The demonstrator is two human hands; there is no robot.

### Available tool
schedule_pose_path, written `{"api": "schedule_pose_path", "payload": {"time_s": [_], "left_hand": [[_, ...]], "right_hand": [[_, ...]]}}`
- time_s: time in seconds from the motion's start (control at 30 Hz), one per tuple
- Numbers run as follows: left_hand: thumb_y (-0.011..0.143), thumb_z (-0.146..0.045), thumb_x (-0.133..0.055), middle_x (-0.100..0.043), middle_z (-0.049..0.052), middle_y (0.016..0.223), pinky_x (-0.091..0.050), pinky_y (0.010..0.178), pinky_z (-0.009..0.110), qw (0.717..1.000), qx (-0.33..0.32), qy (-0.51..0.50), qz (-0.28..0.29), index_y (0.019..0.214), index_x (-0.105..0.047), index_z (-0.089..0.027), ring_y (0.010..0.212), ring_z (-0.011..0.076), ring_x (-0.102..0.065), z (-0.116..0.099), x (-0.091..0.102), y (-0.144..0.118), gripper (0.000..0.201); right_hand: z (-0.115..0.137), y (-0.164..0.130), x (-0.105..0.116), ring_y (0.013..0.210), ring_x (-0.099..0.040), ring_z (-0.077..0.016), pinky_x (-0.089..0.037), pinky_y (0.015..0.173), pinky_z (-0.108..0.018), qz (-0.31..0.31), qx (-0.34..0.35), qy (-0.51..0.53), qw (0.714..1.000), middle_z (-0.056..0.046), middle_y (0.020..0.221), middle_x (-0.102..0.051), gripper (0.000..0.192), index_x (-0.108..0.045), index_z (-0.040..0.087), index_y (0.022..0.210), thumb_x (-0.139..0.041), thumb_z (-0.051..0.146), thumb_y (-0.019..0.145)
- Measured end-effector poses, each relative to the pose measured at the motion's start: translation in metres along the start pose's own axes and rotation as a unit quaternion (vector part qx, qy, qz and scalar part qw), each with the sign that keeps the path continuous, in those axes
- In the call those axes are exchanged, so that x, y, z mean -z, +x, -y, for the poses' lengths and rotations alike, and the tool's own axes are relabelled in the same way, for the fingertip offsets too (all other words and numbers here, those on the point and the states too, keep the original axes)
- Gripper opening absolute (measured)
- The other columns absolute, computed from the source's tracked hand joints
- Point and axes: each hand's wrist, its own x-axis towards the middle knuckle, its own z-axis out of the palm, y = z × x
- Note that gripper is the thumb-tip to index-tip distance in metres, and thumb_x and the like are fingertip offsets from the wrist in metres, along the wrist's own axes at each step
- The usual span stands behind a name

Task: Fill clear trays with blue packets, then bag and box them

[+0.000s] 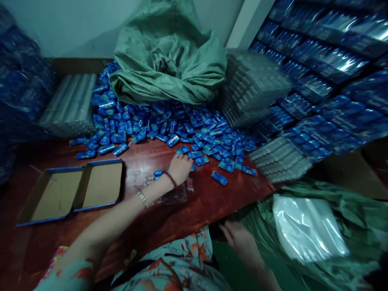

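My left hand (180, 167), with a beaded bracelet at the wrist, reaches over the table to the near edge of a heap of small blue packets (169, 125). Its fingers curl down over a blue packet (193, 167); the fingertips are partly hidden. Under that wrist lies a clear plastic blister tray (172, 197), with a few blue pieces (158, 173) at its left part. Beside it is a small pink packet (189, 184). My right hand (238, 238) hangs below the table's front edge, slightly blurred, fingers apart and seemingly holding nothing.
An open shallow box (100, 184) lies on the left. A green woven sack (169, 68) rests behind the heap. Stacks of clear trays (71, 105) stand at both sides. Packed blue goods (327, 81) rise at the right, above a bundle of clear plastic bags (309, 228).
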Motion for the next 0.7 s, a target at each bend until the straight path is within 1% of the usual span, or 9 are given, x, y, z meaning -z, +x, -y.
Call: {"api": "schedule_pose_path", "payload": {"time_s": [0.07,0.17,0.23,0.37,0.4,0.47,0.57,0.63,0.7], "left_hand": [[0.083,-0.021,-0.058,-0.061,0.019,0.11,-0.043,0.085,0.038,0.998,-0.009,0.002,0.057,0.107,-0.059,-0.008,0.105,0.0281,-0.056,-0.009,-0.003,0.031,0.027],[0.075,-0.01,-0.065,-0.063,0.019,0.104,-0.047,0.076,0.034,0.995,-0.019,-0.001,0.096,0.109,-0.058,-0.008,0.094,0.027,-0.062,-0.015,-0.016,0.056,0.035],[0.074,-0.009,-0.064,-0.063,0.017,0.103,-0.048,0.073,0.033,0.994,-0.036,-0.008,0.103,0.113,-0.057,-0.012,0.091,0.026,-0.063,-0.016,-0.023,0.06,0.04],[0.082,-0.01,-0.054,-0.059,0.013,0.113,-0.049,0.076,0.033,0.995,-0.066,-0.025,0.073,0.114,-0.055,-0.018,0.096,0.0239,-0.062,-0.008,-0.013,0.046,0.033],[0.084,-0.011,-0.051,-0.058,0.012,0.115,-0.049,0.076,0.032,0.996,-0.064,-0.039,0.045,0.114,-0.054,-0.018,0.096,0.0226,-0.061,-0.003,-0.007,0.037,0.031],[0.088,-0.013,-0.046,-0.057,0.01,0.115,-0.048,0.075,0.03,0.991,-0.054,-0.106,-0.054,0.114,-0.052,-0.018,0.094,0.0191,-0.061,0.011,0.006,0.008,0.027],[0.089,-0.022,-0.051,-0.062,0.005,0.1,-0.048,0.075,0.026,0.936,-0.021,-0.267,-0.228,0.107,-0.053,-0.018,0.087,0.0149,-0.06,0.037,0.015,-0.06,0.018],[0.086,-0.029,-0.057,-0.063,0.003,0.091,-0.048,0.074,0.025,0.906,0.04,-0.325,-0.268,0.101,-0.056,-0.018,0.083,0.0146,-0.06,0.052,0.01,-0.111,0.019],[0.084,-0.033,-0.061,-0.063,0.002,0.088,-0.048,0.069,0.024,0.886,0.132,-0.343,-0.281,0.101,-0.057,-0.018,0.077,0.0139,-0.06,0.059,-0.005,-0.154,0.023]], "right_hand": [[-0.005,0.038,0.009,0.065,-0.057,-0.0151,-0.044,0.066,-0.027,-0.029,-0.027,-0.026,0.999,-0.003,0.067,-0.057,0.039,-0.057,0.02,0.072,-0.035,0.041,0.095],[-0.017,0.088,0.009,0.085,-0.058,-0.0223,-0.046,0.071,-0.032,-0.065,-0.082,-0.054,0.993,-0.011,0.092,-0.06,0.038,-0.057,0.016,0.105,-0.032,0.042,0.095],[-0.027,0.11,-0.002,0.09,-0.058,-0.0247,-0.047,0.069,-0.034,-0.054,-0.09,-0.036,0.994,-0.013,0.103,-0.057,0.045,-0.05,0.014,0.121,-0.033,0.045,0.093],[-0.038,0.124,-0.023,0.089,-0.059,-0.0233,-0.049,0.07,-0.033,-0.035,-0.078,0.022,0.996,-0.012,0.104,-0.055,0.043,-0.051,0.016,0.121,-0.037,0.044,0.092],[-0.038,0.124,-0.026,0.088,-0.059,-0.0229,-0.049,0.068,-0.032,-0.03,-0.07,0.02,0.997,-0.011,0.103,-0.055,0.041,-0.052,0.016,0.12,-0.037,0.042,0.092],[-0.037,0.121,-0.026,0.089,-0.059,-0.0233,-0.049,0.068,-0.032,-0.023,-0.054,0.018,0.998,-0.012,0.099,-0.057,0.039,-0.055,0.016,0.117,-0.036,0.04,0.092],[-0.031,0.112,-0.02,0.09,-0.06,-0.0238,-0.051,0.075,-0.035,-0.034,-0.055,0.109,0.992,-0.012,0.094,-0.06,0.038,-0.059,0.015,0.106,-0.035,0.041,0.092],[-0.021,0.103,-0.013,0.083,-0.063,-0.0215,-0.053,0.074,-0.035,-0.013,-0.088,0.239,0.967,-0.01,0.09,-0.063,0.038,-0.058,0.016,0.106,-0.037,0.044,0.091],[-0.002,0.095,-0.005,0.073,-0.066,-0.0182,-0.055,0.069,-0.032,0.045,-0.114,0.369,0.921,-0.006,0.087,-0.066,0.037,-0.057,0.018,0.108,-0.042,0.046,0.09]]}}
